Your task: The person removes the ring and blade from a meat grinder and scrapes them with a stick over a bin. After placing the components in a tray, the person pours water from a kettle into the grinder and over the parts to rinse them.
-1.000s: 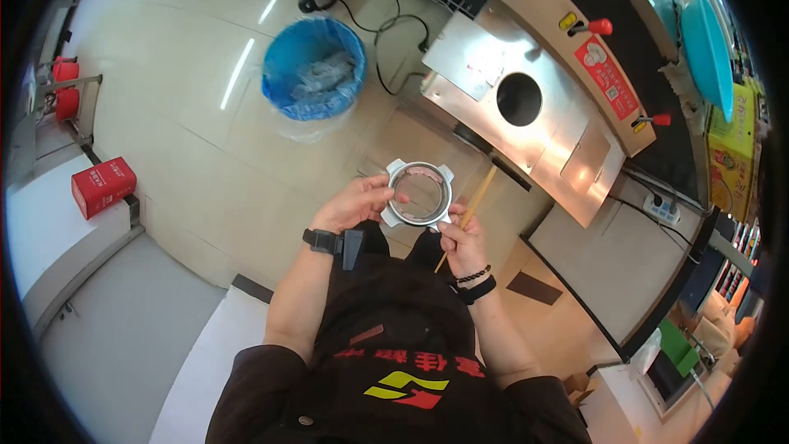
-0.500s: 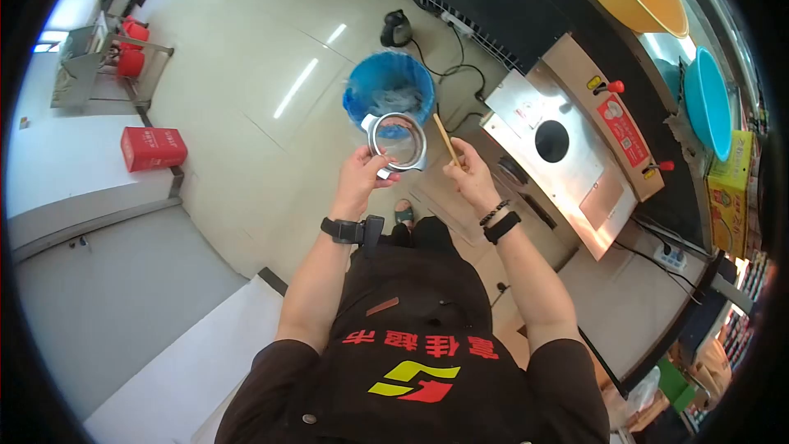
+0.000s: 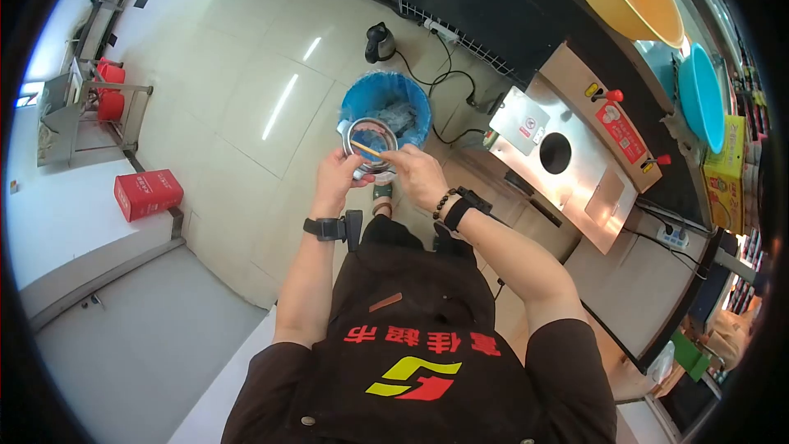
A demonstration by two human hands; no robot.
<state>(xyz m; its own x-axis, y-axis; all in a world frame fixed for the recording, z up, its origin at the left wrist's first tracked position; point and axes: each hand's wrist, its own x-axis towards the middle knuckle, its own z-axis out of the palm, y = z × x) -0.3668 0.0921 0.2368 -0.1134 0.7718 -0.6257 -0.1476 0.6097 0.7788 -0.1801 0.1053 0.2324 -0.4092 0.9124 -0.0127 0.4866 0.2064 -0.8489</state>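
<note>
the dark apron [image 3: 444, 288] bore four red characters, 富佳超市, inverted in the head view, with a yellow-green and red logo [image 3: 415, 377] printed adjacent to them. on the metal panel [image 3: 567, 189], a pale sticker [image 3: 530, 126] carried a round red prohibition sign; its symbol was too small to identify. white print on the red label [image 3: 620, 131] and red box [image 3: 148, 195], and lettering on the yellow box [image 3: 725, 173], were not legible.

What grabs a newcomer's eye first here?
The blue-lined bin on the pale floor, just beyond the hands. Over its near edge, the left hand holds a metal ring while the right works a thin stick across it. Right of them, a shiny steel panel with a dark round hole.
</note>
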